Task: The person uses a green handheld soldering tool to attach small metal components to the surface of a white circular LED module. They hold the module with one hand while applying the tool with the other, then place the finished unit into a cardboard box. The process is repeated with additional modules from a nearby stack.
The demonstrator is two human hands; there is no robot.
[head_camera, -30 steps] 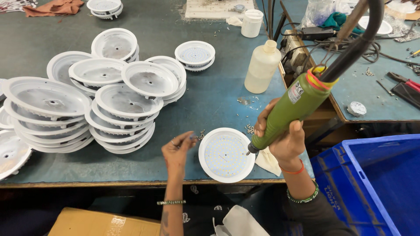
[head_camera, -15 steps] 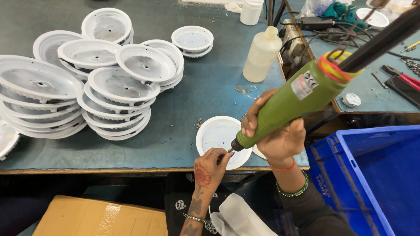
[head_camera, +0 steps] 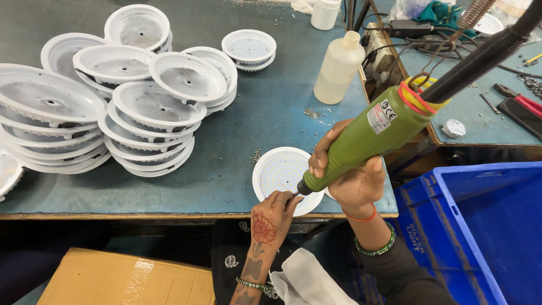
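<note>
My right hand (head_camera: 347, 175) grips a green electric screwdriver (head_camera: 372, 135), tilted with its tip down at the near edge of a round white light panel (head_camera: 279, 172) lying flat at the table's front edge. My left hand (head_camera: 271, 217) reaches up from below, its fingers pinched together at the screwdriver's tip and touching the panel's near rim. What the fingers pinch is too small to see. A black coiled cable (head_camera: 485, 53) runs from the tool's top toward the upper right.
Stacks of white round housings (head_camera: 147, 113) fill the table's left half. A white plastic bottle (head_camera: 337, 68) stands behind the panel, loose screws (head_camera: 257, 155) beside it. A blue crate (head_camera: 480, 226) sits at right, a cardboard box (head_camera: 124, 279) below the table (head_camera: 226, 186).
My left hand moved from the table left of the panel to its near rim, at the tool's tip. The screwdriver came down to the panel's near edge.
</note>
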